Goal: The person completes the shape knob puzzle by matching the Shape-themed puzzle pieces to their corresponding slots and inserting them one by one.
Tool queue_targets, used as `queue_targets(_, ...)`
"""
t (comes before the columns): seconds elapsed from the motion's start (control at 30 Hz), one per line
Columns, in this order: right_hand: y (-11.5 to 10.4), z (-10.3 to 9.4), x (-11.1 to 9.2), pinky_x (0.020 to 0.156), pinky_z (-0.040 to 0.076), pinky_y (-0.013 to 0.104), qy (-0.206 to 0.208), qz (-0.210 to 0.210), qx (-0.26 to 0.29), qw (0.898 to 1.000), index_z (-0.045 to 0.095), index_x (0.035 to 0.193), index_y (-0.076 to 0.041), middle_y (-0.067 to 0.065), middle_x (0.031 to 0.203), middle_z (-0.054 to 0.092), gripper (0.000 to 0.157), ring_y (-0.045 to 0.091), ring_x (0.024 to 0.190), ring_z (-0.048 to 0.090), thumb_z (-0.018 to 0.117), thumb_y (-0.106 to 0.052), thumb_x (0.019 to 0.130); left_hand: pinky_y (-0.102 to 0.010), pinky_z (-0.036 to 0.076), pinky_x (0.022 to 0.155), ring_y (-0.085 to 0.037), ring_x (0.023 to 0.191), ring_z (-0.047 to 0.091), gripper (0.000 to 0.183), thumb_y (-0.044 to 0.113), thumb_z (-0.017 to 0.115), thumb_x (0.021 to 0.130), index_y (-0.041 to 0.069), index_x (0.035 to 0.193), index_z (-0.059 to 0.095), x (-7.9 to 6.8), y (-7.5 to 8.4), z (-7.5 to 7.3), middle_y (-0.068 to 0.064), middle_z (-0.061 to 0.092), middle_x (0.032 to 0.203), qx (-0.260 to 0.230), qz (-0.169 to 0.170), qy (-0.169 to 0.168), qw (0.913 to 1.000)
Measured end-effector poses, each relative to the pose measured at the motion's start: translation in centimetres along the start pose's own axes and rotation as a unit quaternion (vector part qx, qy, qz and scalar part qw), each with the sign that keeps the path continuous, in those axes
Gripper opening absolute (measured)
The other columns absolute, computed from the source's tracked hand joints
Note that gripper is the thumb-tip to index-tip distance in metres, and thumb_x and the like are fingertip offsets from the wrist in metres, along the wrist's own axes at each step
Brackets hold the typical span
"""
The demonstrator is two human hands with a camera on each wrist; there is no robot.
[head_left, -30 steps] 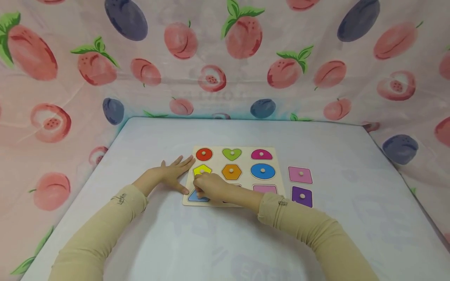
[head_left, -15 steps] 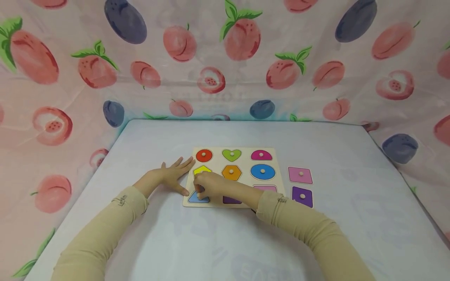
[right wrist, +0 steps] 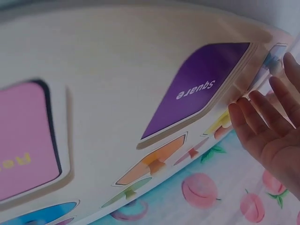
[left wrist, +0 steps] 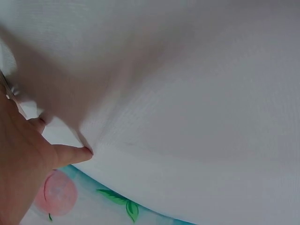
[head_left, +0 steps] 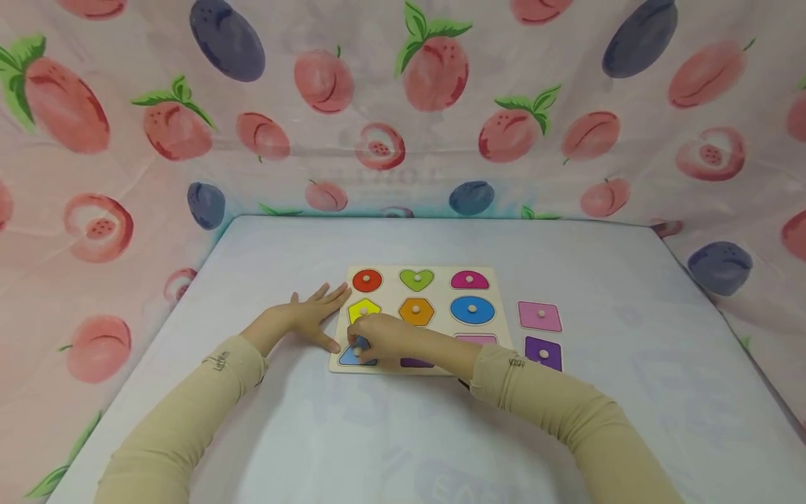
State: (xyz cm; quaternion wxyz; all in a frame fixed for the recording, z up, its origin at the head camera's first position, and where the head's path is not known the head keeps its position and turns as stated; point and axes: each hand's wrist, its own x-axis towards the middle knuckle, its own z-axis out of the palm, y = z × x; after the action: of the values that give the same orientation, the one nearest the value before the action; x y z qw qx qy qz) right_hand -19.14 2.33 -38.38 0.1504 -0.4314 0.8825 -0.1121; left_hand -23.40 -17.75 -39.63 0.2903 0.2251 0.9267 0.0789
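A pale wooden knob puzzle board lies on the table. My left hand lies flat with fingers spread, its fingertips and thumb at the board's left edge; the left wrist view shows part of this hand. Over the board's near left corner, my right hand bends around the light blue triangle piece, which sits in its place. In the right wrist view its fingers and thumb stand apart, with the triangle's knob near the thumb. The yellow pentagon is just beyond its knuckles.
Red circle, green heart, magenta half circle, orange hexagon and blue oval pieces sit in the board. Its purple Square slot and pink slot show printed words. A pink rectangle and purple square lie right of it.
My right hand's fingers have spread a little from the triangle's knob, which shows more clearly between them now. My left hand has stayed at the board's edge.
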Motion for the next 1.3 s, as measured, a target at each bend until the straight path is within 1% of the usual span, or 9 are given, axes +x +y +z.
queue_targets(0.13,-0.2,-0.3,-0.5,0.089,0.048,0.018,0.002,0.019,0.002,1.0,0.068,0.106,-0.012,-0.002,0.107,0.069,0.027,0.008,0.094,0.061,0.074,-0.022,0.082,-0.076,-0.005,0.102,-0.035,0.146,-0.013,0.122,0.06,0.074,0.067,0.02,0.152,-0.004,0.1,0.1,0.0,-0.002,-0.013,0.16,-0.002,0.001,0.001,1.0)
queue_targets(0.37,-0.7,-1.1,-1.5,0.084,0.049,0.018,0.0,0.044,0.011,0.999,0.068,0.106,-0.01,0.0,0.104,0.067,0.025,0.01,0.087,0.058,0.072,-0.021,0.084,-0.076,-0.005,0.101,-0.036,0.145,-0.013,0.123,0.059,0.075,0.067,0.018,0.152,-0.004,-0.1,0.3,-0.2,-0.004,-0.012,0.16,-0.013,-0.001,-0.002,0.9999)
queue_targets(0.47,-0.6,-1.3,-1.9,0.086,0.05,0.018,0.002,0.041,0.003,0.999,0.069,0.105,-0.01,-0.001,0.103,0.068,0.023,0.01,0.09,0.06,0.072,-0.02,0.084,-0.076,-0.005,0.102,-0.036,0.145,-0.013,0.122,0.058,0.075,0.068,0.019,0.152,-0.004,-0.1,0.3,-0.2,-0.003,-0.013,0.16,-0.011,-0.001,-0.002,0.9999)
queue_targets(0.6,-0.4,-1.4,-2.7,0.091,0.05,0.022,0.012,0.035,0.015,0.999,0.069,0.103,-0.009,0.001,0.102,0.07,0.021,0.013,0.094,0.062,0.071,-0.016,0.084,-0.076,-0.005,0.102,-0.036,0.145,-0.013,0.122,0.057,0.075,0.068,0.02,0.152,-0.004,-0.1,0.4,-0.2,-0.003,-0.013,0.16,-0.014,-0.006,-0.001,0.9999)
queue_targets(0.77,-0.2,-1.7,-4.2,0.095,0.049,0.028,0.028,0.046,0.032,0.998,0.069,0.104,-0.009,0.002,0.105,0.07,0.019,0.016,0.101,0.062,0.069,-0.014,0.086,-0.076,-0.006,0.102,-0.035,0.145,-0.013,0.122,0.056,0.076,0.067,0.02,0.153,-0.003,0.1,0.4,-0.2,-0.003,-0.012,0.16,-0.02,-0.016,-0.002,0.9997)
queue_targets(0.93,0.2,-1.8,-5.8,0.095,0.05,0.03,0.047,0.064,0.045,0.996,0.068,0.103,-0.009,0.003,0.11,0.069,0.019,0.018,0.106,0.061,0.07,-0.015,0.085,-0.076,-0.005,0.102,-0.036,0.145,-0.013,0.122,0.055,0.076,0.068,0.019,0.152,-0.004,0.1,0.6,-0.3,-0.002,-0.013,0.16,-0.015,-0.017,-0.004,0.9997)
queue_targets(1.07,0.9,-1.8,-7.1,0.095,0.05,0.032,0.066,0.069,0.053,0.994,0.067,0.104,-0.01,0.002,0.11,0.068,0.02,0.019,0.111,0.06,0.07,-0.016,0.085,-0.077,-0.005,0.101,-0.035,0.145,-0.015,0.121,0.052,0.077,0.069,0.018,0.152,-0.005,-0.2,1.2,-0.5,-0.002,-0.015,0.159,-0.022,-0.018,-0.01,0.9995)
queue_targets(1.23,1.7,-2.1,-8.7,0.09,0.052,0.032,0.077,0.1,0.073,0.989,0.067,0.106,-0.01,0.002,0.107,0.068,0.024,0.02,0.107,0.061,0.072,-0.016,0.083,-0.077,-0.005,0.101,-0.035,0.145,-0.017,0.121,0.05,0.076,0.07,0.018,0.152,-0.006,-0.4,1.5,-0.6,-0.003,-0.017,0.159,-0.028,-0.022,-0.02,0.9992)
queue_targets(1.3,2.1,-2.3,-9.2,0.088,0.053,0.032,0.082,0.105,0.079,0.988,0.067,0.106,-0.009,0.003,0.105,0.068,0.025,0.02,0.104,0.061,0.073,-0.015,0.082,-0.076,-0.005,0.101,-0.035,0.145,-0.017,0.121,0.051,0.076,0.071,0.018,0.152,-0.007,-0.4,1.5,-0.7,-0.003,-0.018,0.159,-0.027,-0.023,-0.022,0.9991)
